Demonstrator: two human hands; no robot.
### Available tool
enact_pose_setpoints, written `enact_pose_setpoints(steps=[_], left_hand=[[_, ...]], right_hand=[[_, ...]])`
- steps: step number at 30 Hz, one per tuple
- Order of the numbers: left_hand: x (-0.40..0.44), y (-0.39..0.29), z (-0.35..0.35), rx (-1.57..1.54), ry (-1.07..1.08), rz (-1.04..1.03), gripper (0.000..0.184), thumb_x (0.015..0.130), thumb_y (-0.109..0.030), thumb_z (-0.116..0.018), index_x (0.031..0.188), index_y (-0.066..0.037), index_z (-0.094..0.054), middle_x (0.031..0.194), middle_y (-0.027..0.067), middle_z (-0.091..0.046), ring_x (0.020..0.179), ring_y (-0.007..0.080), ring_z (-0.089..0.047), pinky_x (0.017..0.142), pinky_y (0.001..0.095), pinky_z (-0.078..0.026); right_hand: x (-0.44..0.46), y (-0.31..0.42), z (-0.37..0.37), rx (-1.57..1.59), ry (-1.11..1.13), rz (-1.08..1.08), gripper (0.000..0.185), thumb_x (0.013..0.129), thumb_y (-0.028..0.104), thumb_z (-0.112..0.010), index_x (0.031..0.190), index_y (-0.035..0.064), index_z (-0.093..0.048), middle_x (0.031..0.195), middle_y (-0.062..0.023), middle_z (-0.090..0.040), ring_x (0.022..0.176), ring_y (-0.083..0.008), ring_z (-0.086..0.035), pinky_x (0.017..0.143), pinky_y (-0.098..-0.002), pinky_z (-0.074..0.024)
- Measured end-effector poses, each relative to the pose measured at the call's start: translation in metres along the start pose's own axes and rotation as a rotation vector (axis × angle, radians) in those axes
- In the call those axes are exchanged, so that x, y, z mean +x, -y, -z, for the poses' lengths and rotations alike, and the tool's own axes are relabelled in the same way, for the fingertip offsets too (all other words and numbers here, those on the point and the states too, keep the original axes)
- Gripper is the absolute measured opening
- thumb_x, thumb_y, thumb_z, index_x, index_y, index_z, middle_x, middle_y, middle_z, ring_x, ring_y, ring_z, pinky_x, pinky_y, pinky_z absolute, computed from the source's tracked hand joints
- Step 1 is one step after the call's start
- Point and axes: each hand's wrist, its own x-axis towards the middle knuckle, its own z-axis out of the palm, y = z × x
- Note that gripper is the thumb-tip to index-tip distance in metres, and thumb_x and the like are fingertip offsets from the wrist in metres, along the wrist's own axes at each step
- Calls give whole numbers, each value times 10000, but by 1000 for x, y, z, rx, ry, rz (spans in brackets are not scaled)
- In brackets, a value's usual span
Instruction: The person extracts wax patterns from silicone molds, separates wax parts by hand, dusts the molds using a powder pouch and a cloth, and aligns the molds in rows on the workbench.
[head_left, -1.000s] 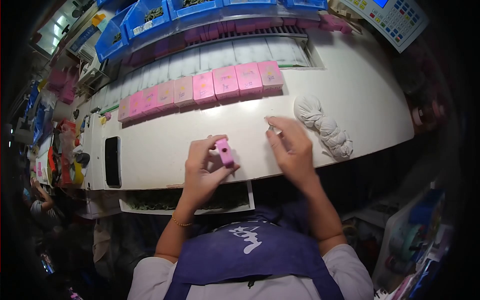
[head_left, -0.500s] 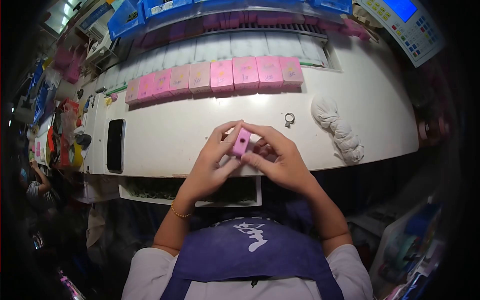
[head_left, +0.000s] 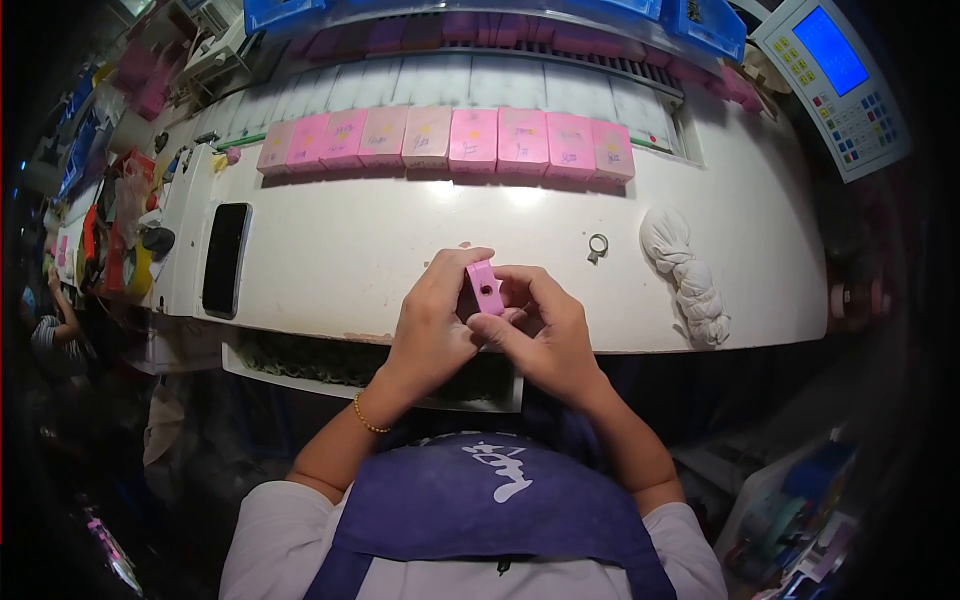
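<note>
Block (head_left: 486,290), pink and narrow, sits at the centre of the frame, above the near edge of the white table (head_left: 330,240). A dark round hole shows in the face turned to the camera, and its upper end tips slightly left. The left hand (head_left: 432,325) grips it from the left, fingers bent and nearly closed about it, one reaching over the top end. The right hand (head_left: 553,335) holds the lower right part, its thumb at the bottom end, its fingers curled with a narrow gap from the thumb.

Right of the hands lies a metal ring (head_left: 598,248), with twisted white cloth (head_left: 685,275) farther right. A row of nine marked pink blocks (head_left: 473,142) runs across the upper middle; a phone (head_left: 227,260) lies at left.

The block's back and some right fingertips are hidden, so their exact contact cannot be told. Blue bins (head_left: 690,25) are cut off at the top edge. Dark contents blur in the tray (head_left: 375,388) below the table edge, and another person (head_left: 55,330) is hard to make out at far left.
</note>
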Motion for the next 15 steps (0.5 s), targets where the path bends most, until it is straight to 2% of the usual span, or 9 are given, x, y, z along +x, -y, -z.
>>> enact_pose_setpoints(steps=[1, 4, 7, 10, 12, 14, 15], left_hand=[[0, -1, 0, -23, -9, 19, 526, 741, -58, -826, 1207, -4, -589, 1115, 165, -643, 1122, 311, -652, 932, 379, -529], [0, 2, 3, -35, 9, 8, 490, 747, -50, -816, 1186, -11, -601, 1093, 152, -651, 1112, 302, -653, 938, 377, -528], [0, 2, 3, -51, 7, 8, 474, 746, -68, -818, 1168, -15, -610, 1058, 138, -658, 1101, 292, -658, 942, 374, -525], [2, -2, 5, -26, 38, 1, 491, 733, -60, -824, 1174, -18, -611, 1046, 130, -655, 1068, 275, -664, 933, 356, -523], [1, -5, 5, -57, 64, 24, 510, 727, -78, -840, 1179, -21, -611, 1048, 126, -655, 1043, 256, -663, 924, 347, -523], [0, -5, 7, -83, 92, 44, 530, 720, -96, -856, 1184, -25, -611, 1051, 121, -654, 1018, 237, -663, 916, 337, -522], [0, -3, 10, -99, 66, 78, 554, 708, -105, -873, 1190, -30, -612, 1053, 109, -651, 993, 221, -658, 906, 331, -524]], right_hand=[[0, -3, 0, -2, 3, 50, 330, 869, 126, -782, 1125, -30, -644, 891, -81, -625, 724, -115, -619, 643, -260, -512], [0, -5, 3, -12, 25, 114, 313, 923, 95, -716, 1195, -37, -637, 919, -87, -617, 716, -122, -606, 639, -251, -501], [1, -12, 9, 16, 78, 153, 342, 951, 148, -689, 1238, -23, -617, 927, -87, -612, 696, -133, -596, 636, -266, -492], [8, 19, 16, -41, 129, 56, 374, 975, 173, -650, 1290, -16, -578, 876, -85, -605, 720, -142, -596, 667, -291, -491], [23, 46, 16, -206, 147, -197, 392, 993, 187, -612, 1321, -17, -547, 840, -92, -610, 781, -152, -604, 737, -303, -494], [38, 37, 11, -289, 146, -179, 411, 1001, 221, -596, 1326, -24, -538, 830, -93, -626, 780, -154, -603, 753, -307, -502], [46, 17, 11, -118, 152, -160, 422, 1003, 247, -597, 1328, -17, -541, 859, -91, -640, 760, -156, -605, 744, -312, -510]])
